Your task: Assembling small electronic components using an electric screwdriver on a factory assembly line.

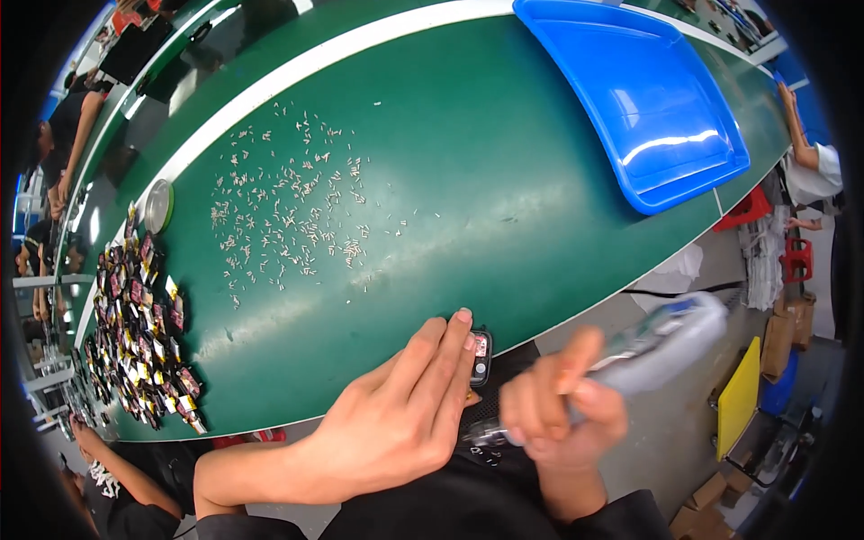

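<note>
My left hand [409, 400] reaches over the table's near edge with its fingers long and close together. They press against a small black plastic case [482, 346] with pinkish and silvery parts inside; the fingers cover part of it. Closed around an electric screwdriver [661, 337], my right hand [565, 405] is off the table edge, smeared by motion. The tool's body is whitish and blue, slanting up to the right, and its metal end points down-left, below the case. Many tiny pale pieces [315, 211] lie scattered on the green tabletop [477, 171] beyond my left hand.
A large blue tray [661, 108] stands at the far right. On the left is a heap of small black assemblies [139, 342] beside a round clear-lidded container [158, 206]. A co-worker's arm [126, 468] reaches in at lower left. A yellow panel [738, 396] and cartons stand right.
</note>
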A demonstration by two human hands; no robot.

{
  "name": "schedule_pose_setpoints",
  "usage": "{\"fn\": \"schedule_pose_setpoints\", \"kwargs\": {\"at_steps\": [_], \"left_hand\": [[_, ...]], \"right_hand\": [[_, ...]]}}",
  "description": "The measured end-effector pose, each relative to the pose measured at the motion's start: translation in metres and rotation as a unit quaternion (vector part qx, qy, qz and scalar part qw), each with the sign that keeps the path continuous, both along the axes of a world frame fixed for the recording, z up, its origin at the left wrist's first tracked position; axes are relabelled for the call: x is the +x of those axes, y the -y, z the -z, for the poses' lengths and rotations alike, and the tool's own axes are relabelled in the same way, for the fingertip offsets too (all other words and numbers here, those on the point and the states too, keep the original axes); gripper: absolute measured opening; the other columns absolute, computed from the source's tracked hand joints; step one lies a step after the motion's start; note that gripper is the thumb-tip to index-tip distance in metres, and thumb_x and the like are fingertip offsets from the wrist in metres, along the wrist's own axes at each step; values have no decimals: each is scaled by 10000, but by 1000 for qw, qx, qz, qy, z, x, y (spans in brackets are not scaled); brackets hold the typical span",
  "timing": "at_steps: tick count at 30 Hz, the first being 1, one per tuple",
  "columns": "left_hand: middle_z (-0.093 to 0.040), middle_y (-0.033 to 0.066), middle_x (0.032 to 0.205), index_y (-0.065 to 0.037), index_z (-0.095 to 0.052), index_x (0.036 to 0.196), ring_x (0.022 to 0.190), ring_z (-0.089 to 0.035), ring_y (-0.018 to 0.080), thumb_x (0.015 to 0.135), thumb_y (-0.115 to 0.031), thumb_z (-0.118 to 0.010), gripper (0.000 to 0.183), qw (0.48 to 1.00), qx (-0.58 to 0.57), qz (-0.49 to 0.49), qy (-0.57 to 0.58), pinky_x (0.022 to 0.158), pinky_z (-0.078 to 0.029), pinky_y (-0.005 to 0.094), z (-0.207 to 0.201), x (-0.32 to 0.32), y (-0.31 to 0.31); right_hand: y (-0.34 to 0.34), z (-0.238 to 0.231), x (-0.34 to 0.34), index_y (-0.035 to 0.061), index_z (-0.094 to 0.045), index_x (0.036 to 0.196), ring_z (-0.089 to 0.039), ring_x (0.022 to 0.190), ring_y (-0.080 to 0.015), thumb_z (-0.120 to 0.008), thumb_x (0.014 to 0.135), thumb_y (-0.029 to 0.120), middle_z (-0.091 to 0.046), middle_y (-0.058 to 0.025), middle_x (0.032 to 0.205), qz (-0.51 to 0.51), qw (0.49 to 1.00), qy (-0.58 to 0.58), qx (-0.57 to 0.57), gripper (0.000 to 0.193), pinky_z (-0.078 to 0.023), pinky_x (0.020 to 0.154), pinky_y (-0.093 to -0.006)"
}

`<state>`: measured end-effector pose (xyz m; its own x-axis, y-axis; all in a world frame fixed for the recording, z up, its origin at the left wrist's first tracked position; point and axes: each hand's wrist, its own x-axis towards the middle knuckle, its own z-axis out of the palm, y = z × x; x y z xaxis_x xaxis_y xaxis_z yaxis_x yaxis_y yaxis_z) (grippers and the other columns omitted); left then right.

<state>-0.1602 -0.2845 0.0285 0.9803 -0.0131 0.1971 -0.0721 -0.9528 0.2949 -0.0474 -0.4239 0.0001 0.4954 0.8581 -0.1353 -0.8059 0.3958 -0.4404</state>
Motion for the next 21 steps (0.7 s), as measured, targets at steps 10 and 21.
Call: {"fn": "schedule_pose_setpoints", "kwargs": {"at_steps": [10,21], "left_hand": [[-637,279,1001,161,-646,890,897,-644,330,649,10,-640,285,993,114,7,18,732,-553,316,8,1,9],[-657,238,979,124,-661,872,909,-647,301,661,-7,-635,250,994,106,1,-8,790,-545,307,4,7,6]], "right_hand": [[-29,-39,55,81,-394,877,-429,364,-107,-439,950,176,-418,-13,478,74,949,304,38,127,-427,431,-269],[-41,-30,65,84,-395,880,-440,366,-119,-451,938,173,-432,-13,485,22,947,319,26,120,-436,439,-270]]}}
